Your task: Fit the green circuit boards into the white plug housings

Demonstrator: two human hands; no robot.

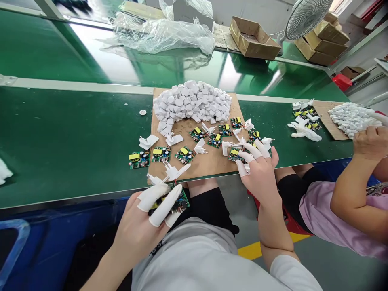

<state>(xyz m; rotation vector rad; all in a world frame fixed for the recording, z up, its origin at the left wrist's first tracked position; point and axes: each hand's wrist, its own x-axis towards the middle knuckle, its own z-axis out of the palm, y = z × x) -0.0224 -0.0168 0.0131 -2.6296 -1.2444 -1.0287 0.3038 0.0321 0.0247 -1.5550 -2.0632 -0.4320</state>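
My left hand (151, 210), with white finger cots on it, is closed around green circuit boards (183, 201) just off the table's front edge. White two-pin plug pieces (172, 171) stick out beyond its fingers, one joined by a red wire. My right hand (260, 173), also in finger cots, reaches over a board with a yellow transformer (234, 153) at the right side of the cardboard sheet (209, 163). Its fingers are spread and partly cover several boards and plug pieces. More boards (184, 154) with plug pieces lie between the hands.
A heap of small white plastic parts (194, 101) covers the back of the cardboard. One round white piece (142, 112) lies on the green table (75, 141). To the right, a co-worker's arm (354, 186) is beside another white pile (351, 119). Behind stand an open carton (254, 40) and a fan (307, 18).
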